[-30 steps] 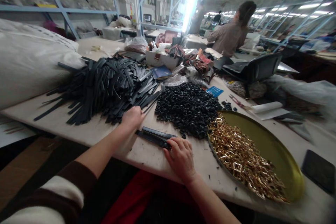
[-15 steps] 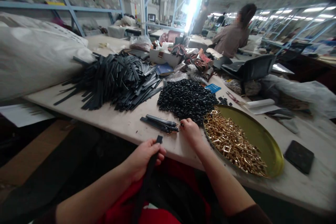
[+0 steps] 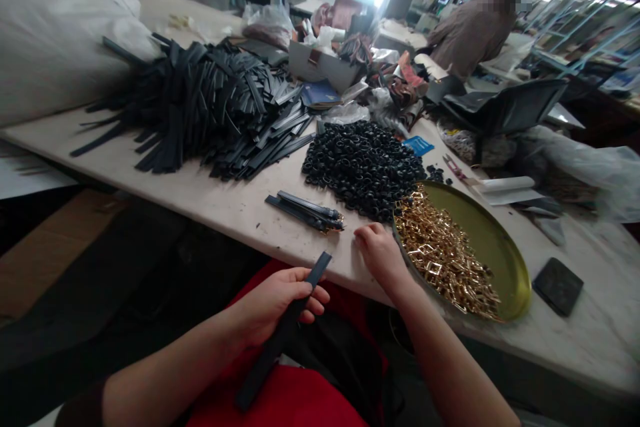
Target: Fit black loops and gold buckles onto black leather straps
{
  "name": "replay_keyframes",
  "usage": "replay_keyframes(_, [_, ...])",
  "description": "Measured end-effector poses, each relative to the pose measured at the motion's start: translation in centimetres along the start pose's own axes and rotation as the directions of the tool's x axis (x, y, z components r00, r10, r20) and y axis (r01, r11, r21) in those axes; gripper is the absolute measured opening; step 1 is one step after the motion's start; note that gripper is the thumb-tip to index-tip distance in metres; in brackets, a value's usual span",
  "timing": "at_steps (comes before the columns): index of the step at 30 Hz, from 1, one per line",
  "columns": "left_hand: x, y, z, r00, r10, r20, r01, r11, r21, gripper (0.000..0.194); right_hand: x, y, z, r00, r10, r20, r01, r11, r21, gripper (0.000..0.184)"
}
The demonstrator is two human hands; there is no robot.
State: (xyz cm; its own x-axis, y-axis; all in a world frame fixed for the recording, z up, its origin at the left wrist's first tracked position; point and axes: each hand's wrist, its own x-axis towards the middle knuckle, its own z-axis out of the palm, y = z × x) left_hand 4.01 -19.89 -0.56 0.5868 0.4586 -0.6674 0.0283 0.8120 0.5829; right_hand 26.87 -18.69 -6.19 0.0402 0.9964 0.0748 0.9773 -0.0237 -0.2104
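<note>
My left hand [image 3: 280,303] is closed around a black strap [image 3: 287,327], holding it over my lap just below the table edge. My right hand [image 3: 381,255] rests on the table edge with its fingers curled, beside the gold round tray [image 3: 500,250] full of gold buckles [image 3: 445,257]. What it holds, if anything, is hidden. A small bundle of finished black straps [image 3: 307,210] lies on the table just beyond both hands. Behind it sits a heap of black loops [image 3: 363,167], and to the left a big pile of black straps [image 3: 210,107].
A large white sack [image 3: 50,33] fills the far left. Boxes, bags and leather scraps [image 3: 360,60] clutter the back of the table [image 3: 220,207]. Another person [image 3: 470,27] works at the far right. A dark pad [image 3: 557,285] and scissors [image 3: 455,167] lie right of the tray.
My left hand took a strap from the pile and drew it down to my lap. My right hand left the small bundle and moved beside the buckle tray.
</note>
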Motion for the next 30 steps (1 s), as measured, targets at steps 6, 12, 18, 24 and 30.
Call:
replay_keyframes(6, [1.8,0.6,-0.2,0.995,0.094,0.022,-0.097,0.973,0.209,0.011,-0.6,-0.2,-0.1,0.992,0.099,-0.075,-0.059,0.906,0.419,0.023])
replay_keyframes(12, [3.4,2.1,0.2,0.888,0.456,0.061,-0.349,0.581,0.735,0.029,-1.2,-2.8,-1.0,0.901,0.254,0.352,-0.347,-0.065,0.936,0.023])
replay_keyframes(18, [4.0,2.3,0.3,0.813,0.575,0.09,-0.246,0.199,0.949,0.027,-1.9,-4.4,-1.4,0.86,0.205,0.467,-0.366,-0.389,0.845,0.024])
replay_keyframes(24, [3.5,1.5,0.8,0.821,0.554,0.141,-0.221,0.081,0.972,0.026,-3.0,-4.9,-1.3,0.868,0.199,0.456,-0.355,-0.393,0.848,0.022])
replay_keyframes(30, [3.2,0.0,1.8,0.767,0.612,0.193,-0.241,-0.003,0.97,0.029,-4.2,-6.6,-0.5,0.871,0.208,0.446,-0.324,-0.439,0.838,0.023])
